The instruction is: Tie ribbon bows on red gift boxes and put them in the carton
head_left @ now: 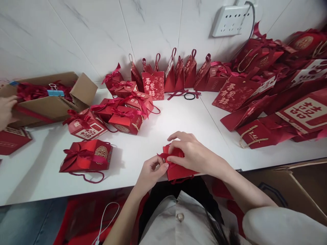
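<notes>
A small red gift box [176,174] rests at the table's front edge before me, partly covered by my hands. On its top lies a red ribbon [162,156], one end of which points left between my fingers. My left hand [153,172] is closed at the box's left side, thumb and forefinger pinching at the ribbon. From above, my right hand [191,153] curls over the box, its thumb and bent fingers closed on the ribbon near the middle. A dark red cord handle [182,180] shows along the near side of the box.
Left of me stands a bow-tied box [85,156], with several more behind it. A cardboard carton [43,112] of ribbons is at far left, beside another person's hand [6,112]. Red boxes [252,136] crowd the right. A black ring [189,96] lies near the wall.
</notes>
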### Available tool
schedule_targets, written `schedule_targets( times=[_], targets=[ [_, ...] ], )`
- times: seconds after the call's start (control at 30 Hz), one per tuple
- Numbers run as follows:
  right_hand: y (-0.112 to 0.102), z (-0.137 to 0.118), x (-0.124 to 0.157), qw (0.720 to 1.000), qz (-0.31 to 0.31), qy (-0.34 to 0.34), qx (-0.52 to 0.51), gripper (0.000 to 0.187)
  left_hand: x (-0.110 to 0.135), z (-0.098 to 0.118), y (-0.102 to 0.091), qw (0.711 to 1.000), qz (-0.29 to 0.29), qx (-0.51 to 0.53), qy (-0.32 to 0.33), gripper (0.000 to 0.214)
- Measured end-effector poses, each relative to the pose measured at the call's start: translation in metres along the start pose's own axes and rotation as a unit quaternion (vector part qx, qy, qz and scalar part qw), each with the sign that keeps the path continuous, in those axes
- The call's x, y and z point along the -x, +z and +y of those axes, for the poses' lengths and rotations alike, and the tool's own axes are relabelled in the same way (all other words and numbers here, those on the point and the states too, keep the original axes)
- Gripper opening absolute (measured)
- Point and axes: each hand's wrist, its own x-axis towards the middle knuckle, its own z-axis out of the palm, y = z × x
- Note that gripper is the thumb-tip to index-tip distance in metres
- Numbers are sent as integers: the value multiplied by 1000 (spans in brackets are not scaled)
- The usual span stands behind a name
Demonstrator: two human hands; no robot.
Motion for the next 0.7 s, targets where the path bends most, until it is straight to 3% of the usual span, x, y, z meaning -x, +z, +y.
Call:
schedule_targets(
  times=[0.07,0.13,0.53,0.63,0.7],
  targets=[
    [4,-1,-10,998,-54,13,-13,10,1,0,0,1000,5,-10,-1,33],
    [7,3,-15,997,-59,33,-39,11,2,1,-1,1000,4,-15,2,32],
    [21,4,-21,982,49,183,-26,13,0,-2,4,999,-34,38,6,29],
    [20,9,-23,976,74,190,-74,13,1,-2,4,999,-33,42,6,30],
    [14,15,-16,969,130,167,-124,14,2,-2,4,999,-32,40,5,31]
  ],
)
